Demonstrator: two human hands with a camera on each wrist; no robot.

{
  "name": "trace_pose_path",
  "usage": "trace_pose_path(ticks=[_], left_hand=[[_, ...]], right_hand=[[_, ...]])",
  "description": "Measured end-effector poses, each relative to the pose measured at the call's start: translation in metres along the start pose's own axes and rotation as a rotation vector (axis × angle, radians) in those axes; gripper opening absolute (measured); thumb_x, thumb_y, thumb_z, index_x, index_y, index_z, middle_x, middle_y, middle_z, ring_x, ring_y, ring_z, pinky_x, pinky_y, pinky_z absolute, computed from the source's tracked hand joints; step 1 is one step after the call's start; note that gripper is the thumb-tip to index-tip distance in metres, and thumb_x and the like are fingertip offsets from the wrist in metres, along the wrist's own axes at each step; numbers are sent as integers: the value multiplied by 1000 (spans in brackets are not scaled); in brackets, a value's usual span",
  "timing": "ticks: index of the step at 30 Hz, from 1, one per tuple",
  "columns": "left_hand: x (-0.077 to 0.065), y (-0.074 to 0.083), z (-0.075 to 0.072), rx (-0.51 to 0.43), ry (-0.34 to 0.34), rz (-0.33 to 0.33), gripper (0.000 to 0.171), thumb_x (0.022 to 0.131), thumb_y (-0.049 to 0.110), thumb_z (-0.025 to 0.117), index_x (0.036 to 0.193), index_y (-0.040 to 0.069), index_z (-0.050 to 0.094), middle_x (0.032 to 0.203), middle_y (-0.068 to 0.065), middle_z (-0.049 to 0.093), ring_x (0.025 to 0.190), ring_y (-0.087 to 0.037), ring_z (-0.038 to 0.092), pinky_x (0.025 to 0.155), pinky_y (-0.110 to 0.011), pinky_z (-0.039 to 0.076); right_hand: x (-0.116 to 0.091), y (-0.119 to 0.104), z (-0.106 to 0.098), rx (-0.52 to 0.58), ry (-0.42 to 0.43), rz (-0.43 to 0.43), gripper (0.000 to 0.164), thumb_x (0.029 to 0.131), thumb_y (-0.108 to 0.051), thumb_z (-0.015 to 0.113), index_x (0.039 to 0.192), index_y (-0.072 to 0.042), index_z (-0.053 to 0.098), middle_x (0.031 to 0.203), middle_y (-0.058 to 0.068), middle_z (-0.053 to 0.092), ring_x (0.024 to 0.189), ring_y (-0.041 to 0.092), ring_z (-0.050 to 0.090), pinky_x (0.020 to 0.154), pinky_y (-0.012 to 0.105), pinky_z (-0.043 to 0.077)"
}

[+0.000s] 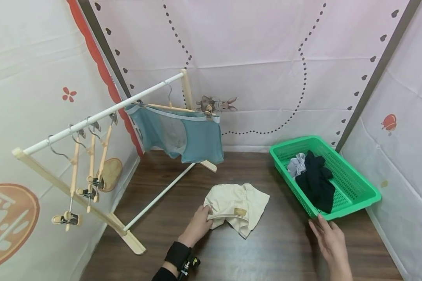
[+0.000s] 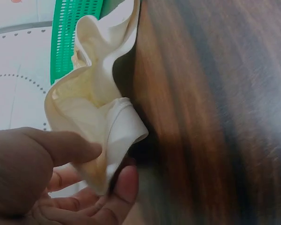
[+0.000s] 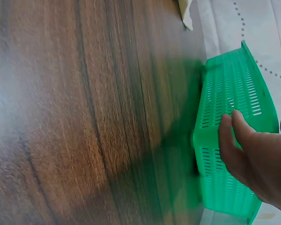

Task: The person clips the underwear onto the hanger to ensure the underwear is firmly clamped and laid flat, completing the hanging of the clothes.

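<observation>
A pair of cream underpants (image 1: pixel 237 203), with a tan patch by the waistband, lies crumpled on the wooden surface. My left hand (image 1: pixel 198 224) pinches its near left edge between thumb and fingers; the left wrist view shows the waistband (image 2: pixel 126 124) gaping in folds beyond the thumb. On the right stands a green basket (image 1: pixel 353 171) holding a black garment (image 1: pixel 314 181) and a small grey one (image 1: pixel 297 165). My right hand (image 1: pixel 328 238) is at the basket's near corner, its extended fingers (image 3: pixel 239 129) against the outer wall in the right wrist view.
At left stands a drying rack (image 1: pixel 107 111) with a white rail and wooden legs. Blue underpants (image 1: pixel 176 132) hang from a clip hanger at its far end. Several bare wooden clip hangers (image 1: pixel 91 168) hang nearer. Printed cloth walls (image 1: pixel 253 50) enclose the back and sides.
</observation>
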State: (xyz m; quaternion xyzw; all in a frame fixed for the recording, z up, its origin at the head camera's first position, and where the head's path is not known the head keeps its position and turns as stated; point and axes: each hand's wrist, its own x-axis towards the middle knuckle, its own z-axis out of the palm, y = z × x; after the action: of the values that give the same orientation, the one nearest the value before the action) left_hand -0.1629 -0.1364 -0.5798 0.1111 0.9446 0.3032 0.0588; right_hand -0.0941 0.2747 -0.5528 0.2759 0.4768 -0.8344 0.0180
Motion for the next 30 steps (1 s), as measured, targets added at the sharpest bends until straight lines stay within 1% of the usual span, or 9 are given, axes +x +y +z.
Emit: trace_pose_path(ticks=[3,6,10,13,17,20,24,27,30], left_hand=[[0,0,-5,-21,67,42,11,93,-1,65,104,2,63,97,-8,57,84,-17,55,70,-31,50],[1,2,-10,-58,109,49,10,94,-1,64,103,3,66,97,-8,62,86,-18,59,72,-32,52],[3,5,-15,-103,137,45,11,96,2,64,105,4,71,98,-7,65,89,-17,61,71,-28,53],[4,9,-20,-142,154,55,11,98,5,64,104,4,73,96,-6,65,83,-15,60,66,-25,51],[7,17,-29,-212,164,67,15,100,10,64,108,7,75,93,-5,64,73,-12,57,58,-23,50],[10,26,-37,-288,153,68,19,102,13,62,115,11,75,92,-5,61,70,-19,63,56,-24,51],[11,38,-50,-377,132,80,20,103,16,61,118,13,74,94,-7,59,75,-30,68,58,-28,54],[11,45,-61,-392,138,85,18,103,17,61,116,14,74,96,-7,58,77,-28,65,62,-30,53],[11,49,-76,-368,175,85,17,103,16,62,113,14,75,98,-6,59,76,-22,59,65,-32,49]], right_hand=[[1,-1,-3,7,53,-7,91,102,-32,57,162,-12,-7,154,4,25,146,16,34,109,20,40],[0,2,-2,14,70,-25,87,102,-27,58,163,-9,-2,138,-1,41,122,1,55,107,18,41],[-2,21,12,-84,-1,-81,81,105,-20,54,160,2,0,118,-8,56,100,-5,63,103,19,46],[-2,43,37,-286,-91,-156,67,106,-13,53,157,10,15,124,11,62,101,0,65,98,22,52],[-3,75,85,-684,-209,-302,53,99,-6,65,142,14,40,130,34,56,100,19,70,83,30,60],[-3,96,119,-964,-259,-423,64,88,-18,81,134,13,49,118,31,62,94,31,68,74,39,59],[-1,117,150,-1234,-246,-593,79,74,-30,92,127,12,53,108,27,59,93,38,61,77,48,55],[5,126,158,-1378,-189,-741,52,76,-18,87,109,9,59,96,23,55,87,40,57,76,51,51],[14,127,156,-1450,-170,-877,19,77,-3,76,84,1,59,81,15,54,77,35,55,69,48,47]])
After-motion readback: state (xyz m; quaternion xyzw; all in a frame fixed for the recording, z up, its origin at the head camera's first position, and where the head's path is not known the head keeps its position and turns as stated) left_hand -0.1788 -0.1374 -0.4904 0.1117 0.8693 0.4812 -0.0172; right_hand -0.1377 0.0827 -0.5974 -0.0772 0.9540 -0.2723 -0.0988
